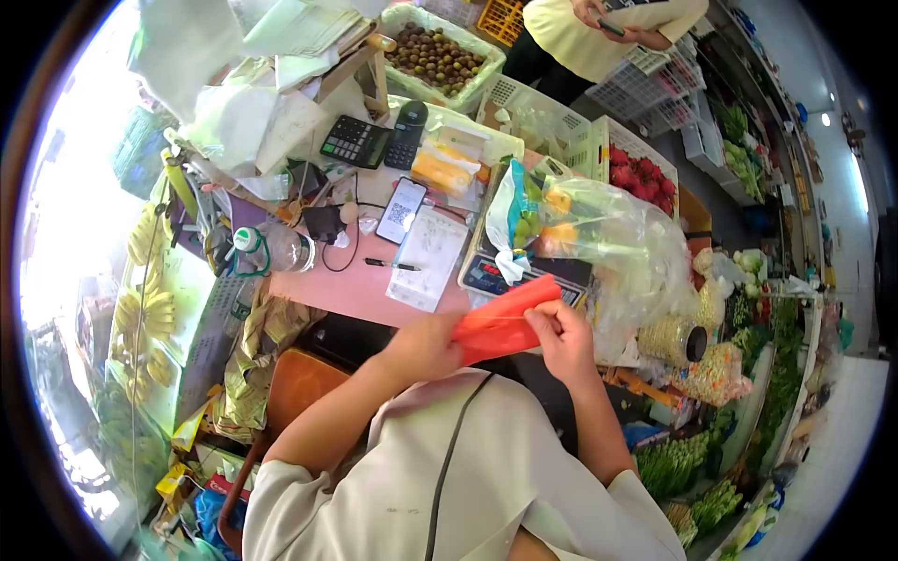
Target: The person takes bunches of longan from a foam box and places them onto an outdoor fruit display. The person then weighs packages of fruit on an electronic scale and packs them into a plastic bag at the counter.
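Observation:
A flat red plastic bag [496, 327] is stretched between my two hands, in front of my chest. My left hand [426, 348] is closed round its left end. At its upper right edge my right hand [563, 338] pinches the plastic between thumb and fingers. Just beyond the bag is a scale [488, 278] with clear plastic bags of fruit [561, 220] and a blue and white bag [505, 210] on it. A written paper [428, 257] with a pen [393, 266] lies on the pink table [323, 288].
A phone [401, 210], calculator [355, 142] and plastic bottle [276, 249] stand or lie on the table. Behind are a crate of round brown fruit [435, 58] and a box of red fruit [643, 178]. Another person [608, 37] stands at the top, holding a phone.

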### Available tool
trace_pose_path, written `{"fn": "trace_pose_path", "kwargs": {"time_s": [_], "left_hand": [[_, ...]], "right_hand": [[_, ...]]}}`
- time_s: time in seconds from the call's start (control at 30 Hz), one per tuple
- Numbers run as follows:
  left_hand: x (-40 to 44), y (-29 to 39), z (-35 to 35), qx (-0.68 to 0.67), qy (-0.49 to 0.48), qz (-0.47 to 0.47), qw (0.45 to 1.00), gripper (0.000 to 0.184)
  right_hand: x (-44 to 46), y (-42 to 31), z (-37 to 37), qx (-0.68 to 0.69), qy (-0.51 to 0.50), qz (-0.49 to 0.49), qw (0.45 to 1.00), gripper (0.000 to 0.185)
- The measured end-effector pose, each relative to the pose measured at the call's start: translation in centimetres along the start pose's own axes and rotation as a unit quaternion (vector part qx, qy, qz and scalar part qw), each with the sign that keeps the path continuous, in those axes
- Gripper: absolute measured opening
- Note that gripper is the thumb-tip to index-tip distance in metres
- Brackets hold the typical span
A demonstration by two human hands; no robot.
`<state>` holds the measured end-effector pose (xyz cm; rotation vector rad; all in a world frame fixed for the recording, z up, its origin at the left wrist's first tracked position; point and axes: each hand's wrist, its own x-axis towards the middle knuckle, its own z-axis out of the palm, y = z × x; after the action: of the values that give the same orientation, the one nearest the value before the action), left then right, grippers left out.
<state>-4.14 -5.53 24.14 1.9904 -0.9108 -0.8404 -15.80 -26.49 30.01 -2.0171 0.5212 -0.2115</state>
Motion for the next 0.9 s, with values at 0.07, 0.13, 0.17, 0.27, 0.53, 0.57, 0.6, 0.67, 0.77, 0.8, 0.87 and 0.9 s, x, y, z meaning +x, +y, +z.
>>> {"fn": "trace_pose_path", "kwargs": {"time_s": [0.07,0.13,0.17,0.27,0.53,0.57,0.6,0.67,0.77,0.8,0.87,0.9], "left_hand": [[-1.4,-0.4,-1.9,-0.006,-0.002,-0.011,1.0,0.041],[-3.7,0.2,-3.9,-0.006,-0.014,-0.029,0.999,0.038],[-4.9,0.8,-4.8,-0.006,-0.027,-0.05,0.998,0.036],[-8.5,3.6,-7.6,-0.038,-0.03,-0.155,0.987,0.034],[-15.8,4.6,-4.4,0.065,0.108,-0.366,0.922,0.025],[-16.0,4.0,-3.2,0.103,0.138,-0.354,0.919,0.025],[-15.6,3.6,-2.0,0.152,0.134,-0.351,0.914,0.025],[-14.3,3.5,-0.8,0.146,0.103,-0.288,0.941,0.022],[-12.7,2.8,-0.6,0.143,0.085,-0.222,0.961,0.025],[-12.3,2.0,-0.9,0.14,0.157,-0.188,0.959,0.025],[-11.7,0.5,-2.1,0.1,0.278,-0.15,0.943,0.023],[-11.5,-0.5,-3.1,0.025,0.303,-0.161,0.939,0.024]], "right_hand": [[1.0,1.7,0.1,0.035,0.018,0.002,0.999,0.015],[0.9,1.6,1.7,-0.032,-0.012,-0.048,0.998,0.014],[0.9,1.0,2.5,-0.05,-0.028,-0.091,0.994,0.012],[1.9,0.7,5.2,0.009,-0.039,-0.131,0.991,0.014],[1.3,-0.9,9.6,0.097,-0.21,-0.203,0.951,0.016],[0.7,-0.9,10.1,0.101,-0.22,-0.25,0.937,0.014],[0.5,-1.1,10.5,0.11,-0.209,-0.279,0.931,0.01],[1.0,-0.9,10.7,0.087,-0.175,-0.278,0.941,0.01],[3.5,2.2,10.9,-0.023,-0.061,-0.18,0.981,0.013],[4.5,3.5,10.2,-0.029,-0.09,-0.091,0.991,0.017],[5.9,4.7,8.8,-0.038,-0.109,0.001,0.993,0.02],[6.1,4.9,8.3,-0.011,-0.129,0.063,0.99,0.021]]}}
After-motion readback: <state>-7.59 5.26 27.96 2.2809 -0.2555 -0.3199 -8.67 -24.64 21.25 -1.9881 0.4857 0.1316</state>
